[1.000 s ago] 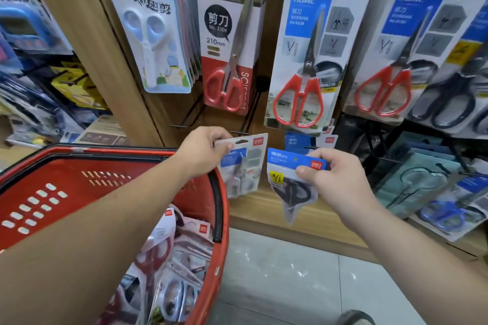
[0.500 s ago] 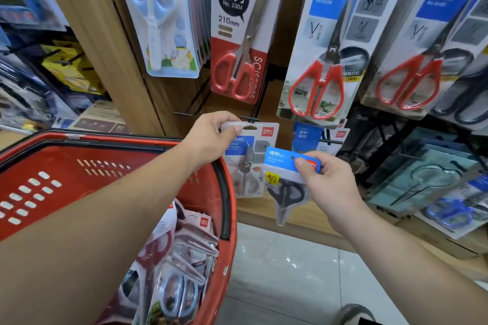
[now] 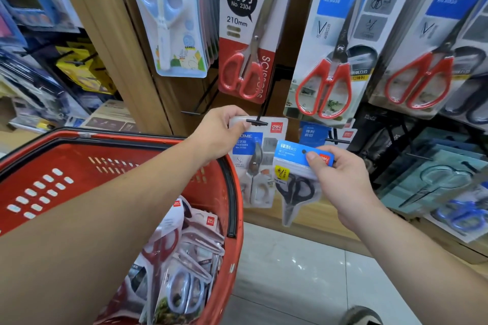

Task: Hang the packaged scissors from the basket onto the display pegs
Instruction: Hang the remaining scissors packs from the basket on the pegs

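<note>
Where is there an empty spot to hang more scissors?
An empty black peg juts out below the blue children's scissors pack, left of the left hand. The upper row of red-handled scissors cards is packed, and so is the red plastic basket.

Two bare forearms reach in from the lower edge of the view, with no sleeves, watch or rings visible. The left hand (image 3: 219,130) and right hand (image 3: 343,182) have short, plain nails (no polish seen). A dark shoe toe (image 3: 360,315) shows at the bottom edge.
</note>
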Demonstrator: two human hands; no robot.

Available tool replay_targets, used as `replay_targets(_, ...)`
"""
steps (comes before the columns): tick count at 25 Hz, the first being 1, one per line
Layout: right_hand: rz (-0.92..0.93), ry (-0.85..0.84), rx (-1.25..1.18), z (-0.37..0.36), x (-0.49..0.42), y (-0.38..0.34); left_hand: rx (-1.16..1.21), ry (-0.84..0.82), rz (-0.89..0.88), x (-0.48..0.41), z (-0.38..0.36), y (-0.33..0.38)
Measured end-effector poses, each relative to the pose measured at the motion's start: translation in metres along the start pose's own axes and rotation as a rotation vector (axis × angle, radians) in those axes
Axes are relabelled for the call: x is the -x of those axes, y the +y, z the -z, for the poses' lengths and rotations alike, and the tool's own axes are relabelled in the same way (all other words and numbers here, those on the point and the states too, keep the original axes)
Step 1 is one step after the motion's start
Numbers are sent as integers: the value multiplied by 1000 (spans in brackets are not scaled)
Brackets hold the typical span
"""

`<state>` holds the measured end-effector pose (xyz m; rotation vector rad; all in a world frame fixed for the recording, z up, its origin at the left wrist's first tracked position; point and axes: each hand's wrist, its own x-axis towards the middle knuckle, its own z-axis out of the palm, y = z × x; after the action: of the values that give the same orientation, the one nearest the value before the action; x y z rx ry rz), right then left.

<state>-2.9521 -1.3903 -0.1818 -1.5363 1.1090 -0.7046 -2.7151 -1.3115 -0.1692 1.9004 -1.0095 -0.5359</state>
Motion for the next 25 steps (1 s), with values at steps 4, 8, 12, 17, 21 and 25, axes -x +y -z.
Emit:
replay_targets(4, -10, 11, -38, 3, -3, -2, -76, 99, 23, -9, -11, 2)
replay_targets(8, -40, 80, -98, 10, -6, 4, -224, 145, 96, -21, -15, 2)
replay_targets(12, -19, 119, -136, 20, -15, 5, -286, 154, 44, 8, -18, 4)
replay_targets(17, -20, 182, -199, 32, -28, 2, -274, 149, -99, 64, -35, 16)
replay_targets(21, -9, 118, -172, 38, -37, 2, -263, 174, -101, 78, -42, 28)
replay_targets(25, -17, 71, -130, 41, -46, 5, -205, 106, -21, 84, -48, 36)
